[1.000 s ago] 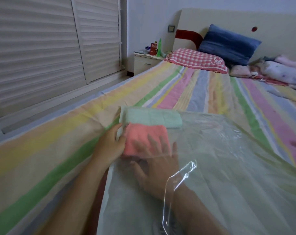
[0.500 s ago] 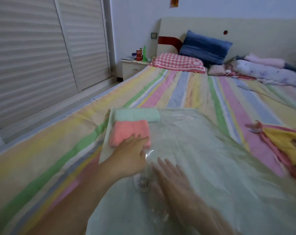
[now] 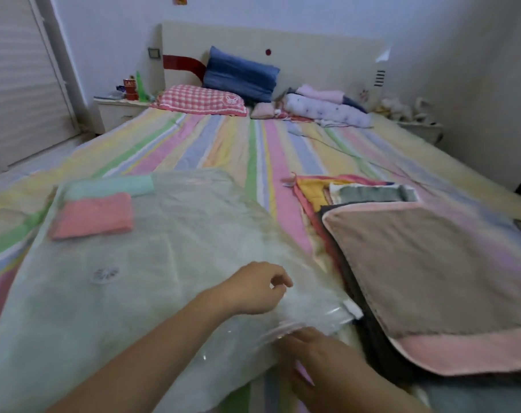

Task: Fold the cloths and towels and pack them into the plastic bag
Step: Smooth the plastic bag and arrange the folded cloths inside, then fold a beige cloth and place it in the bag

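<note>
The clear plastic bag [image 3: 170,257] lies flat on the striped bed [image 3: 223,144] at lower left, with a folded pink towel [image 3: 94,216] and a mint towel [image 3: 110,186] inside its upper-left corner, the left hand [image 3: 253,289] curled over its near right edge (whether it pinches the plastic is unclear), the right hand [image 3: 322,362] touching the bag's mouth with fairly straight fingers, and a stack of unfolded cloths [image 3: 432,263] just beside it at right.
</note>
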`<state>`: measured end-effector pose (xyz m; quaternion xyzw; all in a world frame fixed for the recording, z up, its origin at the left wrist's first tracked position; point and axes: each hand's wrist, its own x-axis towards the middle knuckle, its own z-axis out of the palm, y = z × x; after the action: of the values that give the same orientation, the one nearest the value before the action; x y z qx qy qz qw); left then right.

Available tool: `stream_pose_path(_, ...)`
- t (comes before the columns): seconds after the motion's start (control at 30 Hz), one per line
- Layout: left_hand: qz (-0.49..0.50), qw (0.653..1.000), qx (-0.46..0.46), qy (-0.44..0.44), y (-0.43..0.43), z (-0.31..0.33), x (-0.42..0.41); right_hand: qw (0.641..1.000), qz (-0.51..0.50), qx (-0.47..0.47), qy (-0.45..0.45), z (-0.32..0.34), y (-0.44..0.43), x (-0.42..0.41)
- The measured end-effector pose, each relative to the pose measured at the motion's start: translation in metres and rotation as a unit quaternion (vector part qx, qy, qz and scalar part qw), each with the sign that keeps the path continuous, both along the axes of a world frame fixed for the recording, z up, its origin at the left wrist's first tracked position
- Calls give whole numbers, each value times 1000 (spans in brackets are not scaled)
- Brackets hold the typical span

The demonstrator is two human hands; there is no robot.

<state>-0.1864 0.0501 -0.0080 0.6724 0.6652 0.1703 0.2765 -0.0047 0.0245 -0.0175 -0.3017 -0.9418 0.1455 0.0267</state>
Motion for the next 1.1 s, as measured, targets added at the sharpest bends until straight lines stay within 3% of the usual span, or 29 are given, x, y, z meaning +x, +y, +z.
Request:
stream_pose_path(0.07, -43, 996, -45, 64, 13, 0, 22, 999, -7, 18, 48, -6, 11, 31)
stream_pose_path(0.17, -65, 993, -31, 96, 27, 4, 54, 992, -66, 24, 102, 5, 27, 73)
stream_pose_path(0.27, -71, 993, 68, 65, 35, 3, 89, 979, -123, 113, 119, 17, 52, 107)
stream_pose_path(0.37, -109, 978, 173, 37, 39, 1, 120, 966, -180, 139, 122, 14, 72, 139)
stream_pose_path(0.63, -147, 950, 247, 122, 46, -13, 144, 982, -171, 53, 55, 1, 94, 174)
stream_pose_path(0.77, -143, 942, 273, 133, 47, -14, 144, 979, -170, 77, 80, -3, 98, 174)
stream_pose_path(0.87, -70, 961, 264, 48, 50, -11, 145, 976, -175, 93, 90, -1, 99, 172)
stream_pose_path(0.93, -15, 968, 234, -87, 54, -6, 143, 972, -189, 112, 86, 1, 101, 172)
stream_pose_path(1.0, 20, 956, 169, -240, 58, 0, 140, 961, -213, 157, 80, 3, 105, 174)
stream_pose_path(1.1, 53, 917, 135, -373, 59, 10, 136, 935, -294, 189, 63, 9, 113, 177)
